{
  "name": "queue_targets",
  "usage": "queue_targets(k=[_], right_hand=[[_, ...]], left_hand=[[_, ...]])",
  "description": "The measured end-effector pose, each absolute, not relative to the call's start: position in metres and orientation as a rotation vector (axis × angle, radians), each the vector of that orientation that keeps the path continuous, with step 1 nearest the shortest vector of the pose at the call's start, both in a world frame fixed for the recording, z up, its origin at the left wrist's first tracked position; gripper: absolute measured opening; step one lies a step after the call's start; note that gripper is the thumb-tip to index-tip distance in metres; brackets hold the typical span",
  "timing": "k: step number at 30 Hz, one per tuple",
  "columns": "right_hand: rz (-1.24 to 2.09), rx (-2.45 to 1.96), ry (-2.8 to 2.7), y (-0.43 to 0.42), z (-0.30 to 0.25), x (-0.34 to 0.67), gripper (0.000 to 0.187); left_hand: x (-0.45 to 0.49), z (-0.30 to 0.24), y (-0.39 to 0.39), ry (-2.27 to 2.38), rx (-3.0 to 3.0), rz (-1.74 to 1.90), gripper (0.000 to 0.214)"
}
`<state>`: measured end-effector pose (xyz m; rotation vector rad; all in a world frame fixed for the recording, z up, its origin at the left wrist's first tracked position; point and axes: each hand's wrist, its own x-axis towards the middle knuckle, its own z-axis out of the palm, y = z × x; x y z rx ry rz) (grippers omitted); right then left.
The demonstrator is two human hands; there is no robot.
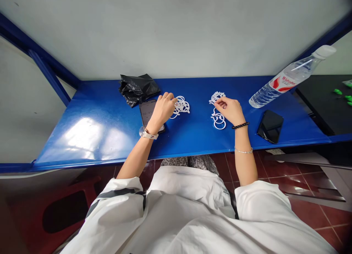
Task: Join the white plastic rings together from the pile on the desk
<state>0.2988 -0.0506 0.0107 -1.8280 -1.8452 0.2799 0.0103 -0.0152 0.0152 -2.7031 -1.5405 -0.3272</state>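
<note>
A loose heap of white plastic rings [183, 106], with small tabs on them, lies on the blue table. My left hand [163, 108] is at the heap's left edge, fingers bent down and closed; its fingertips are partly hidden, so I cannot see what they grip. Farther right, more white plastic rings lie in two small groups, a far bunch [215, 97] and a near bunch [219, 122]. Between these my right hand [230, 109] pinches with thumb and forefinger, apparently on the edge of a white ring.
A phone [145, 111] showing a timer lies partly under my left wrist, beside a crumpled black plastic bag [139, 88]. To the right are a water bottle [283, 80] and a dark phone [271, 126]. The blue table's [192, 140] front edge is near my body.
</note>
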Motion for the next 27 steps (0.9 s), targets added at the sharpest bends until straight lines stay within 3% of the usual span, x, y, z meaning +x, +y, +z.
queue_targets(k=[6,14,22,27], right_hand=[[0.262,-1.892,-1.924,-0.056,0.017,0.307,0.019],[0.206,-1.896,-2.056,-0.062,0.004,0.326,0.056],[0.371,-1.915,-2.117,-0.061,0.003,0.32,0.038],[0.533,-1.713,-2.055,-0.062,0.024,0.311,0.042]], left_hand=[[0.009,0.01,-0.013,-1.59,-2.762,-0.514,0.056],[0.009,-0.002,-0.009,-1.534,-2.665,-0.9,0.037],[0.032,-0.009,-0.024,-1.253,-2.776,-1.041,0.029],[0.042,-0.012,-0.032,-1.091,-2.926,-1.022,0.028]])
